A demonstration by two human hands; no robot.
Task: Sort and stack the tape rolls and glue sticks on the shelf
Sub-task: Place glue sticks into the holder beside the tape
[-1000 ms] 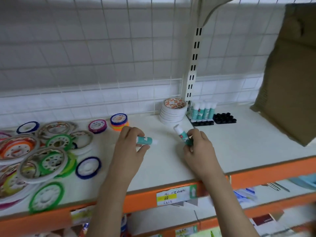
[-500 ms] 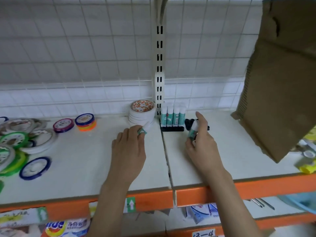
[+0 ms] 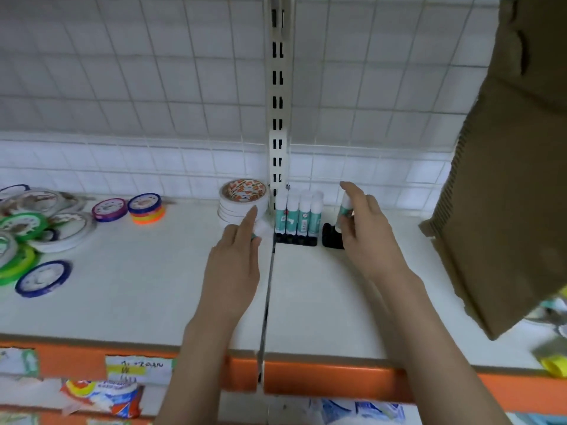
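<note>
In the head view, the fingers [image 3: 348, 191] of the right hand [image 3: 368, 231] are curled round an upright glue stick [image 3: 345, 207], which is gripped just above a black holder tray [image 3: 331, 237]; whether its base touches the tray cannot be told. A second glue stick [image 3: 259, 230] is pinched in the left hand [image 3: 236, 265], only its white end and a sliver of teal being seen past the fingertips, with the index finger stretched forward. Another black tray [image 3: 296, 240] at the slotted upright post [image 3: 277, 118] is filled with a row of standing glue sticks [image 3: 299, 214]. A stack of white tape rolls [image 3: 242, 202] is set just left of that row, close beyond the left fingertips. Loose coloured tape rolls [image 3: 40, 234] are spread over the left of the white shelf [image 3: 138, 286]. A cardboard box [image 3: 515, 179] is seen at the right.
</note>
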